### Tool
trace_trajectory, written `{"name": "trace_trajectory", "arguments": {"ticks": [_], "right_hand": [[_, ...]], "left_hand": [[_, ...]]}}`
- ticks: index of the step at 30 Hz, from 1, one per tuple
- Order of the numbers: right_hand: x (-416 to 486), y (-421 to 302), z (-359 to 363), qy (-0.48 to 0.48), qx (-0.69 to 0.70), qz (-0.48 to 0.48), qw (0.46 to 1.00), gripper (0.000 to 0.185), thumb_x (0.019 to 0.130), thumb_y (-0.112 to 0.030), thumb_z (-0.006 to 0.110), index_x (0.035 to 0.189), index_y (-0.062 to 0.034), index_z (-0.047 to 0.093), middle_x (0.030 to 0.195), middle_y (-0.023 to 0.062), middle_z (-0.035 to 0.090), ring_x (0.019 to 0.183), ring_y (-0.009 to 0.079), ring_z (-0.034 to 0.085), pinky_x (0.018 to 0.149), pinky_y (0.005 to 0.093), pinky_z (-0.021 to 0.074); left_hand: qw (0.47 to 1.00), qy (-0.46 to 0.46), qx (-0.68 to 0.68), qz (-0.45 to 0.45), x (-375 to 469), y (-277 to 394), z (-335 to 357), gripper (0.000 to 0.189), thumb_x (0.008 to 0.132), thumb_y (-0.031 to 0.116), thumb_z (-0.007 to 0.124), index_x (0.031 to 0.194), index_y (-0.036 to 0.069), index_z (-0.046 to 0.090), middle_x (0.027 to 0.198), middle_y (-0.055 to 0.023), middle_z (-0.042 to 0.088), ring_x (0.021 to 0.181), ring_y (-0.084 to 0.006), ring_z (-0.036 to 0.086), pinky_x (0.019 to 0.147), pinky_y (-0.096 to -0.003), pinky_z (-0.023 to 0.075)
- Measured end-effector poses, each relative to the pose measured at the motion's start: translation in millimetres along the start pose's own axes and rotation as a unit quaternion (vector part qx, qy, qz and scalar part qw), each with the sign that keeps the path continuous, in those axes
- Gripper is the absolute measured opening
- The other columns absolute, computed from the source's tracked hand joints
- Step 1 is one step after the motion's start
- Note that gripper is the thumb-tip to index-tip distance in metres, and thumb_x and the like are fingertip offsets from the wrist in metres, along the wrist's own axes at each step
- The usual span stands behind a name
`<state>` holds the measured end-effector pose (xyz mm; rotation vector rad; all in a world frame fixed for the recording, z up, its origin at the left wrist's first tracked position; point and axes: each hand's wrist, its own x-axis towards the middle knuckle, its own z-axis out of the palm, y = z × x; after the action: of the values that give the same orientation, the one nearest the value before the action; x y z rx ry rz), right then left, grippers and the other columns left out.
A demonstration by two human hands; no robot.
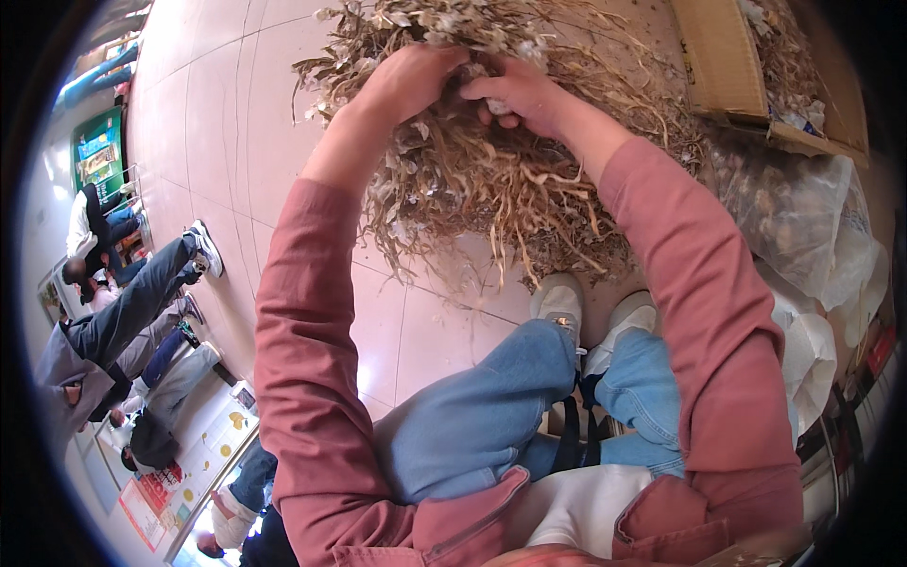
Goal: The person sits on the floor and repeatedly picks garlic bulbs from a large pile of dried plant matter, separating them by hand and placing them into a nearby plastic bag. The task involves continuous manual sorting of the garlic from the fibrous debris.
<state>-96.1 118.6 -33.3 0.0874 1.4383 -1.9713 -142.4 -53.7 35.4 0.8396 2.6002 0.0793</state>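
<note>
A large heap of dried, brown plants [489, 163] with pale papery bits lies on the tiled floor before me. My left hand [418, 79] grips stalks at the top of the heap, its fingertips hidden among them. Close beside it, my right hand [523, 98] has its fingers curled around a small pale plant piece [497, 106], with the thumb pointing toward the left hand. Whether that piece is still joined to a stalk cannot be seen. Thin straw-like strands hang from the heap toward my shoes [560, 301].
An open cardboard box [723, 57] holding dried plant matter stands at upper right. Below it sits a clear plastic bag [801, 220] with brownish contents, near white crumpled bags [804, 347]. Several people are at left, beside a patterned table [212, 439].
</note>
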Motion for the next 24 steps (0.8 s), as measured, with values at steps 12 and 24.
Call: {"name": "trace_trajectory", "arguments": {"ticks": [12,24], "right_hand": [[-17,20,21,0.134,-0.526,-0.090,0.835,0.046,0.085,-0.040,0.055,0.112,-0.0028,0.063,0.106,0.0236,0.064,0.094,0.0388,0.065,0.084,0.0468,0.0525],[-16,2,-3,-0.026,-0.107,0.009,0.994,0.034,0.083,-0.026,0.063,0.109,-0.0039,0.061,0.063,0.0075,0.062,0.053,0.0164,0.057,0.051,0.0304,0.0457]], "left_hand": [[0.998,0.000,0.010,0.054,-12,18,8,0.016,0.079,0.010,0.058,0.090,0.004,0.068,0.089,-0.0165,0.067,0.088,-0.0353,0.064,0.077,-0.0435,0.0524],[0.974,0.060,-0.220,-0.010,-23,5,23,0.016,0.089,0.021,0.058,0.096,0.011,0.069,0.089,-0.0128,0.068,0.087,-0.0325,0.065,0.077,-0.0415,0.0505]]}}
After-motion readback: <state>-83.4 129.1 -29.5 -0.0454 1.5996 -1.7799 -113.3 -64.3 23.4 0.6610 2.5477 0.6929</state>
